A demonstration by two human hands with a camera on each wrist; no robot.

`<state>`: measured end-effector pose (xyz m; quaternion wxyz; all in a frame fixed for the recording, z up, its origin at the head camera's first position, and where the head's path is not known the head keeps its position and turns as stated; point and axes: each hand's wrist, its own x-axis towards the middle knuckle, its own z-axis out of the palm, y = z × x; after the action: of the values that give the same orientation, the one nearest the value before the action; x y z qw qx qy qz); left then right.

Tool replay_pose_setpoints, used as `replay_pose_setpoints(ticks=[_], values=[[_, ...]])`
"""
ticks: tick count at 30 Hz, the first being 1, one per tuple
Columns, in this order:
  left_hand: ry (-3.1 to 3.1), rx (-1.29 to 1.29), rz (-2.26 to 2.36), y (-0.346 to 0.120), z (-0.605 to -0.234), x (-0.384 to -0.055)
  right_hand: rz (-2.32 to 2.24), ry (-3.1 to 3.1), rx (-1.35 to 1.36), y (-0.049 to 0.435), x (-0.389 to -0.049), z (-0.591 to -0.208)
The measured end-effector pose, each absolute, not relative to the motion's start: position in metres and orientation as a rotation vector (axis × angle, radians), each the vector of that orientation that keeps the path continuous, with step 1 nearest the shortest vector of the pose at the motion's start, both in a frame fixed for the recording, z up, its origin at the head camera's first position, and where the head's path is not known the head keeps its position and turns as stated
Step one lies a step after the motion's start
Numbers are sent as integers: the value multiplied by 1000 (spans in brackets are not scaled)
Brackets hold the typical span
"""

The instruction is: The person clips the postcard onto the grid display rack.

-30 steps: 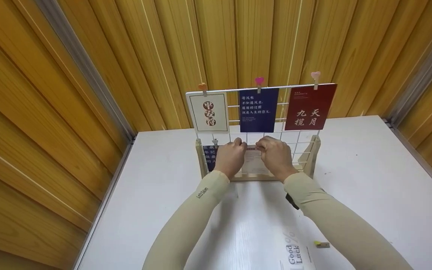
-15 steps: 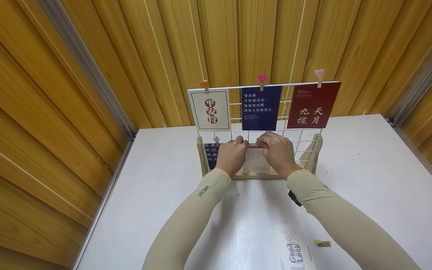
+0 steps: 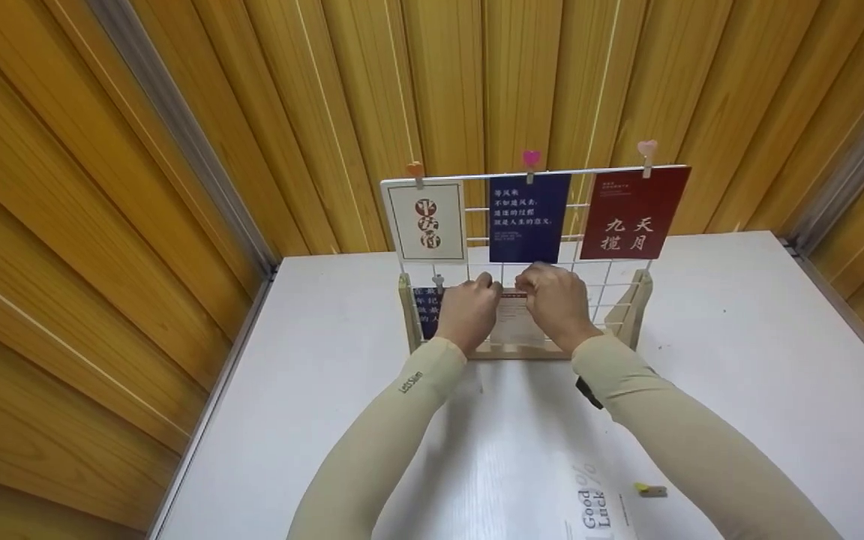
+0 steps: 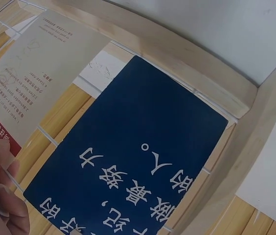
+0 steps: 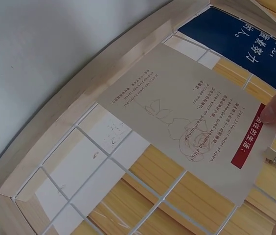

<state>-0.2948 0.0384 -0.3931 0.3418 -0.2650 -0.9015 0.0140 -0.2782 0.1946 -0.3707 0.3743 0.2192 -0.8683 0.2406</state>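
A beige card [image 3: 516,319] with a red band hangs against the white wire grid [image 3: 612,292], below a blue card [image 3: 528,217]. My left hand [image 3: 471,311] pinches its top edge; the left wrist view shows those fingertips [image 4: 3,152] at the red-banded corner. My right hand [image 3: 558,307] is at the same edge. In the right wrist view it pinches a small clothespin [image 5: 274,158] with a metal spring beside the edge of the card. How far the clothespin bites onto the card cannot be seen. Another blue card [image 4: 128,147] hangs to the left, under a grey clip [image 3: 438,280].
On the grid's top wire, a white card [image 3: 427,221] and a red card [image 3: 634,214] hang from heart clips. A wooden base [image 3: 638,307] supports the grid. A yellow-tipped clothespin [image 3: 651,490] and a "Good Luck" print [image 3: 595,499] lie on the white table [image 3: 312,360].
The view has shifted slightly, so the rack sits a little further right in it. Both hands stay at the beige card's top edge, with barely any movement.
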Motion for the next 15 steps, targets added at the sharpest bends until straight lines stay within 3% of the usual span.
replay_pose_setpoints(ticks=[15], values=[[-2374, -677, 21, 38, -392, -293, 628, -2295, 532, 193, -280, -373]])
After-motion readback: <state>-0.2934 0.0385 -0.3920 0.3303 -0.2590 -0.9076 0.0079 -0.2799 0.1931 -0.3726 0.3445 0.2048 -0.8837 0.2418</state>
